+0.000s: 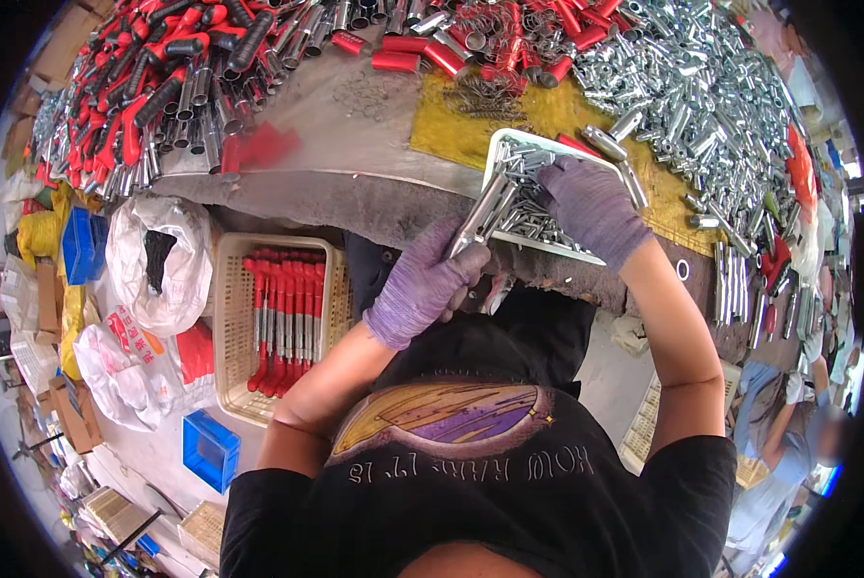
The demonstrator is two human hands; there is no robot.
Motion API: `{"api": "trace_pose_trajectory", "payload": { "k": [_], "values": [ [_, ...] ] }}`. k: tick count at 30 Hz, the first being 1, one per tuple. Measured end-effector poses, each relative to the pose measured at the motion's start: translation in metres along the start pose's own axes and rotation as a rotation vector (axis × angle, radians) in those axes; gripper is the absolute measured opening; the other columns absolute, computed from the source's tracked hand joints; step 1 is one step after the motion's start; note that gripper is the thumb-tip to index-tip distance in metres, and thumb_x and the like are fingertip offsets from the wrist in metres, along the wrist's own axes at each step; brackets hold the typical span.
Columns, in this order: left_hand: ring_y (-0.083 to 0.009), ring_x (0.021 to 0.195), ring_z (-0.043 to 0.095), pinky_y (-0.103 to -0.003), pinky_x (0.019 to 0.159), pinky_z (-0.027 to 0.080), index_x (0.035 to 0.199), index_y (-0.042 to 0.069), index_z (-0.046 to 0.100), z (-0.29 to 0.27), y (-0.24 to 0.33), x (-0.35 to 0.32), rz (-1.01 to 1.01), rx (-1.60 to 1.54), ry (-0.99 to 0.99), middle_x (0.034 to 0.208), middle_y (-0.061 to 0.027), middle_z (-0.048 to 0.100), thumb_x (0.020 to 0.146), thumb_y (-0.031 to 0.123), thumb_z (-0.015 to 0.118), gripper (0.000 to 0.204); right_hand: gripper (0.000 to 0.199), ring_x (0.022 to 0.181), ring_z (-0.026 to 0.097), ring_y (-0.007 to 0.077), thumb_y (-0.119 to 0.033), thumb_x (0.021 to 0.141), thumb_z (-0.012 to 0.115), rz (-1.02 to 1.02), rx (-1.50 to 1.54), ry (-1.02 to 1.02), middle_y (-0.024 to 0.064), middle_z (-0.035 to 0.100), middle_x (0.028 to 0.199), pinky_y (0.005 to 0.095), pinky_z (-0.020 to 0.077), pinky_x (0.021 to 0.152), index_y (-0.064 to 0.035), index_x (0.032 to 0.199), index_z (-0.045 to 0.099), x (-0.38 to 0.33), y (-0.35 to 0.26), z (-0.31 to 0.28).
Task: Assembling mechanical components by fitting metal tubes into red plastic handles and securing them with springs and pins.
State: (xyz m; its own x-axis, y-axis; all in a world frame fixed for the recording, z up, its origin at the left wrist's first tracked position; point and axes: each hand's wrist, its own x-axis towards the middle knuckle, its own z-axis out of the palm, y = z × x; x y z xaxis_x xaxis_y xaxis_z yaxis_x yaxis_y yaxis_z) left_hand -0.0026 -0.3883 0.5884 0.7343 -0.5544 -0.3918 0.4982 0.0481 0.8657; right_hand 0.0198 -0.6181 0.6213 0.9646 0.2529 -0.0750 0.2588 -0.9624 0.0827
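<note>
Both my hands wear purple knit gloves. My left hand point(422, 284) grips a shiny metal tube point(485, 212) that slants up toward a white tray point(497, 154) on the bench edge. The tray holds several small silver metal pieces. My right hand point(591, 207) reaches into the tray, its fingers down among the pieces; whether it pinches one is hidden.
A grey bench point(355, 144) carries a heap of red-handled metal tubes point(162, 77) at the back left, red sleeves point(422, 53) at the back and a big pile of silver tubes point(702, 96) on the right. A beige basket point(228, 318) of red-handled parts stands left of my lap. Another person point(788, 433) sits at lower right.
</note>
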Motion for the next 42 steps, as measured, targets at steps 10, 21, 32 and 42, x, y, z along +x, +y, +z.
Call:
{"api": "trace_pose_trajectory", "payload": {
  "k": [10,21,32,42],
  "values": [
    [-0.0037,0.047,0.042,-0.019,0.039,0.031,0.112,0.006,0.053,0.005,0.009,-0.002,0.077,0.047,-0.022,0.068,0.0022,0.051,0.086,0.024,0.063,0.032,0.018,0.084,0.064,0.0332,-0.013,0.08,0.055,0.096,0.121,-0.004,0.0182,0.065,0.088,0.0427,0.0512,0.074,-0.0039,0.093,0.064,0.001,-0.007,-0.006],
    [-0.0028,0.05,0.043,-0.018,0.043,0.034,0.127,0.005,0.049,0.01,0.004,-0.001,0.084,0.101,-0.052,0.073,0.0032,0.055,0.085,0.027,0.065,0.05,0.021,0.073,0.061,0.0267,-0.02,0.071,0.066,-0.297,0.292,0.381,0.0072,0.061,0.084,0.0369,0.0499,0.061,-0.011,0.09,0.064,-0.03,-0.045,-0.029],
    [-0.027,0.083,0.066,-0.035,0.072,0.052,0.127,0.007,0.049,0.01,-0.01,-0.004,0.379,0.634,0.049,0.096,-0.0136,0.066,0.082,0.033,0.068,0.056,0.029,0.091,0.059,0.0264,-0.024,0.071,0.063,-0.368,0.131,0.367,0.008,0.059,0.097,0.0401,0.0484,0.076,-0.0081,0.095,0.062,-0.037,-0.049,-0.04],
    [-0.0326,0.092,0.063,-0.041,0.078,0.05,0.131,0.006,0.043,-0.007,0.004,-0.019,0.311,0.638,-0.347,0.109,-0.0188,0.061,0.084,0.035,0.065,0.059,0.024,0.083,0.062,0.0314,-0.03,0.081,0.064,-0.29,0.666,-0.143,0.0121,0.063,0.088,0.0402,0.0489,0.073,-0.0105,0.094,0.063,-0.032,-0.021,-0.063]
  ]
}}
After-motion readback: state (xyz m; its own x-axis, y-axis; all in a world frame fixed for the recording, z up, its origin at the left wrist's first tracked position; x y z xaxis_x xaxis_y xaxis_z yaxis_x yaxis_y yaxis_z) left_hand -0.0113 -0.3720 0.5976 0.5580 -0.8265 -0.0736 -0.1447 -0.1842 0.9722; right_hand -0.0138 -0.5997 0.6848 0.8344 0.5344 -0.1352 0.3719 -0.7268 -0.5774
